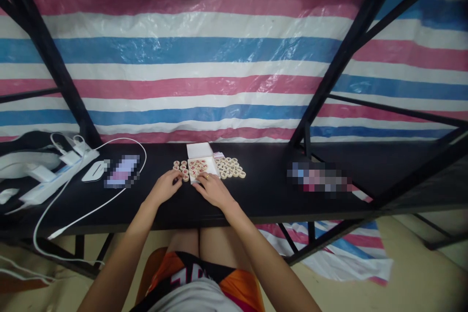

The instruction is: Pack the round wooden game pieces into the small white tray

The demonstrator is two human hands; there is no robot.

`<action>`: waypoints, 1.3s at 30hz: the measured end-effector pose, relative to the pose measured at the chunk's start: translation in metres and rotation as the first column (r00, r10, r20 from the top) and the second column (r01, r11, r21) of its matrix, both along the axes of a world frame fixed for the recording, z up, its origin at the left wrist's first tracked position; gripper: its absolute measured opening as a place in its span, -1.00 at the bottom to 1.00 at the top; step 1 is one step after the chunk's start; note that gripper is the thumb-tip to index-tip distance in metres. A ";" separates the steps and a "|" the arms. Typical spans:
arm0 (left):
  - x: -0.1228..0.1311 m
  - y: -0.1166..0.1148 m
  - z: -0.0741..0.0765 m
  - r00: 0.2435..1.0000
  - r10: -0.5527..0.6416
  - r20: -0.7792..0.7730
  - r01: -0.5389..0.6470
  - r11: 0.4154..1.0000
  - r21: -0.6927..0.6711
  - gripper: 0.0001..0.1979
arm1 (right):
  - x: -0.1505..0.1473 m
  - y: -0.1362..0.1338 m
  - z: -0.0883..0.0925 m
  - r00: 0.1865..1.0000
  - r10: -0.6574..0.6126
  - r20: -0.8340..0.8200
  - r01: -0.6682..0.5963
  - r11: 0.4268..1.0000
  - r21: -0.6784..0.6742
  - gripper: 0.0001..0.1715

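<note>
Round wooden Chinese chess pieces with red characters point(176, 163) stand in a small group just left of an open white box point(215, 165). More red-marked pieces point(198, 165) lie in the box. My left hand point(168, 186) is at the front of the left group, its fingers bent and the thumb drawn in at a chess piece, partly hidden. My right hand point(212, 189), with a ring on one finger, curls over the front right part of the box, fingertips inside and thumb at the front edge. Dark-marked pieces point(230, 167) are spread right of the box.
On the black table point(263, 195) at left lie a phone point(122, 170), a white flat device point(94, 171) and a power strip point(60, 175) with white cables. A blurred item point(318, 177) is at right. Black metal posts point(329, 78) rise before a striped sheet.
</note>
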State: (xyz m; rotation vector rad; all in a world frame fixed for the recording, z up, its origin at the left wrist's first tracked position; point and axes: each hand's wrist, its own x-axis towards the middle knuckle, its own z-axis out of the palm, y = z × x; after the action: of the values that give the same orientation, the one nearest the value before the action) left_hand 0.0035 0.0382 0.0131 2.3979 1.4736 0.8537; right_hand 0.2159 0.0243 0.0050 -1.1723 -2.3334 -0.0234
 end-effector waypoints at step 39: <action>0.009 -0.009 0.007 0.994 -0.089 0.059 0.087 0.996 0.026 -0.78 | -0.002 0.005 0.000 0.999 -0.040 -0.031 0.043 0.996 0.084 -0.64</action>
State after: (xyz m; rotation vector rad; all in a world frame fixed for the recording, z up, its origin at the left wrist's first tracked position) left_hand 0.0125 0.0293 0.0197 2.4116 1.3326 0.9189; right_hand 0.2138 0.0291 0.0054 -1.1718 -2.2602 -0.1180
